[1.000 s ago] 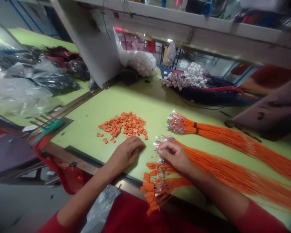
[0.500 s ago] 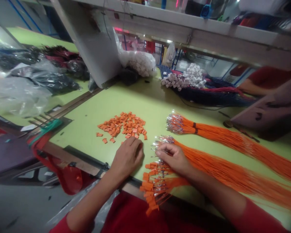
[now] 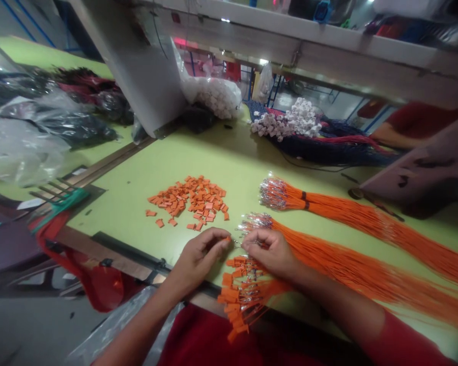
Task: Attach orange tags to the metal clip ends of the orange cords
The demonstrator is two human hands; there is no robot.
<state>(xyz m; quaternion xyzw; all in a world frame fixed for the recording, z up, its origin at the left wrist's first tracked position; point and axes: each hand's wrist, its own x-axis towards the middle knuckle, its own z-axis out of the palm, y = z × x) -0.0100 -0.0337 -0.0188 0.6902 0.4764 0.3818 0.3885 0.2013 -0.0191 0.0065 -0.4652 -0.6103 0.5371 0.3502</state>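
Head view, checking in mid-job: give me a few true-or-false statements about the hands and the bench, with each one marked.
1. The right hand is at the shiny ends of the lower bundle of orange cords. True.
2. The left hand is pressed into the pile of loose orange tags. False: it is just nearer the bench edge than the pile, apart from it.
3. A dark band circles the upper bundle of orange cords. True.
4. The heap of white pieces lies on orange cords. False: it lies on dark blue cords.
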